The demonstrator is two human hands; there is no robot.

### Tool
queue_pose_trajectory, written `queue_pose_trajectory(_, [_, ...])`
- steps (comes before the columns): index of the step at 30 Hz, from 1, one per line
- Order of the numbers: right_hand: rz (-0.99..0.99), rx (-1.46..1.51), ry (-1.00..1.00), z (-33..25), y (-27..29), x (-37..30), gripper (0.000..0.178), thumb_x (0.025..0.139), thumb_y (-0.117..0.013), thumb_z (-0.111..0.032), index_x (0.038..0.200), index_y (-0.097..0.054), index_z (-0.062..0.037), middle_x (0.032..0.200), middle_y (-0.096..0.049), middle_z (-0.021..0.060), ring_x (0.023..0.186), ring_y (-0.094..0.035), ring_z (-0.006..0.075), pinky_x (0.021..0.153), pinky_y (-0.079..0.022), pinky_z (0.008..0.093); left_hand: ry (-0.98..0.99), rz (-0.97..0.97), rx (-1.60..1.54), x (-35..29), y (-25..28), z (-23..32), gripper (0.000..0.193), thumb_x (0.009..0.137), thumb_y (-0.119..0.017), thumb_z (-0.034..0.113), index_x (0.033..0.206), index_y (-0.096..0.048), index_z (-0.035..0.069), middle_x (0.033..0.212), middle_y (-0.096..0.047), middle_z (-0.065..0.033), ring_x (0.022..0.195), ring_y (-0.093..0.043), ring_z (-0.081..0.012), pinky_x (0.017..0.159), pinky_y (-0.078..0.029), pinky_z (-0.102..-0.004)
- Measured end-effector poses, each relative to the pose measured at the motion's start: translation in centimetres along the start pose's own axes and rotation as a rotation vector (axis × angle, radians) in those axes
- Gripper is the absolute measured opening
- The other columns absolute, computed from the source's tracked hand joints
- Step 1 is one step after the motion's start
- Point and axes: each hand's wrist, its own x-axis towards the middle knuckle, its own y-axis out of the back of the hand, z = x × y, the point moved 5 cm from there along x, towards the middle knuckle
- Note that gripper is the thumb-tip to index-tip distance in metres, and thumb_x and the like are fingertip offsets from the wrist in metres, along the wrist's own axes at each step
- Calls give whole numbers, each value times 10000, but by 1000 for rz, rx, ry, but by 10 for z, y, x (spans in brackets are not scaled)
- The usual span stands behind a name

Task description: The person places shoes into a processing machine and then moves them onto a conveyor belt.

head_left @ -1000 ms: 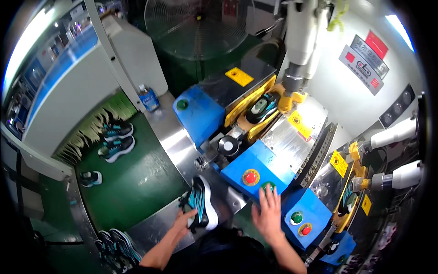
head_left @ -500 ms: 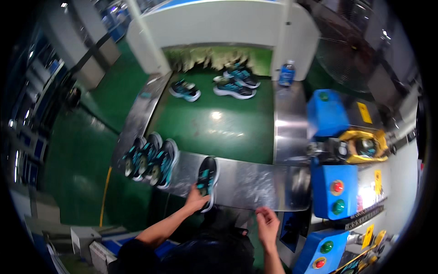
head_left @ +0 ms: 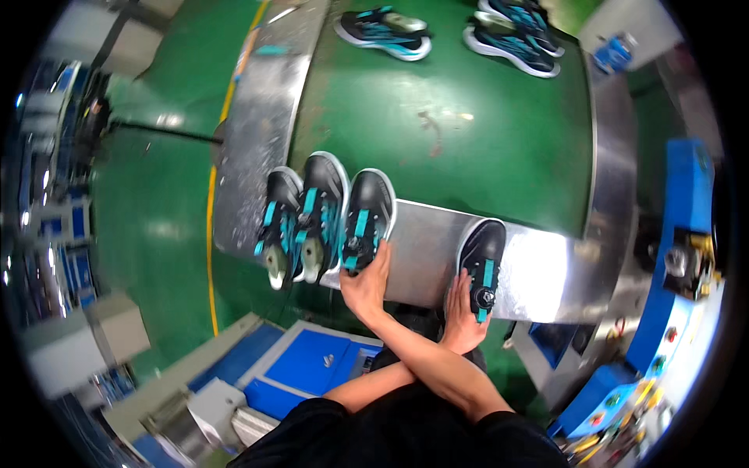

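Observation:
My forearms cross, the right passing over the left. My left hand (head_left: 465, 321) holds the heel end of a black and teal sneaker (head_left: 482, 257) at the right on the metal ledge, fingers along its left side. My right hand (head_left: 367, 290) grips the heel of another black sneaker (head_left: 369, 204), the rightmost of three standing side by side at the left. Beside it stand a middle sneaker (head_left: 321, 199) and an outer sneaker (head_left: 279, 218), toes pointing away from me. A round dial and teal straps show on the uppers.
A metal ledge (head_left: 425, 234) frames a green conveyor belt (head_left: 445, 156). Farther along the belt lie a single sneaker (head_left: 382, 33) and a pair of sneakers (head_left: 511, 47). A blue-labelled bottle (head_left: 615, 53) stands far right. Blue machine housings (head_left: 677, 187) line the right side.
The view has swung lower and leftward. My left hand has moved its sneaker rightward along the ledge. My right hand, empty before, has crossed over and taken hold of the row's rightmost sneaker.

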Motion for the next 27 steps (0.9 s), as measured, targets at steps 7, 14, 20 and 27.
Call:
queue_pose_trajectory(7, [-447, 730, -379, -37, 120, 33, 734, 717, -703, -130, 1279, -284, 83, 1008, -573, 153, 919, -559, 219, 841, -454, 311, -137, -225, -324, 23, 16, -63, 842, 682, -726, 123, 1373, -261, -7, 1400, -339, -180, 1242, -396, -306, 1014, -344, -429])
queue_pose_trajectory(14, [135, 991, 266, -71, 262, -43, 840, 786, -676, -117, 1392, -117, 41, 1233, -429, 177, 1172, -404, 217, 997, -317, 290, 395, -925, -234, 128, 100, -13, 821, 702, -711, 139, 1372, -259, -8, 1348, -384, -200, 1203, -434, -286, 986, -373, -427])
queue_pose_trajectory(20, [697, 938, 267, -62, 259, -236, 833, 787, -648, -58, 1397, -86, 17, 1286, -372, 170, 1191, -388, 226, 1006, -317, 315, 39, -1348, -85, 89, 116, 122, 752, 679, -699, 85, 1331, -338, -17, 1191, -504, -200, 1052, -550, -258, 892, -461, -402])
queue_pose_trajectory(27, [1474, 617, -8, -133, 115, -482, 809, 799, -690, -163, 1411, -177, -32, 1304, -374, 135, 1198, -373, 204, 1032, -287, 313, 31, -1851, -102, -124, 156, 153, 734, 659, -696, 49, 1317, -378, -23, 1132, -548, -163, 1016, -566, -260, 892, -465, -405])
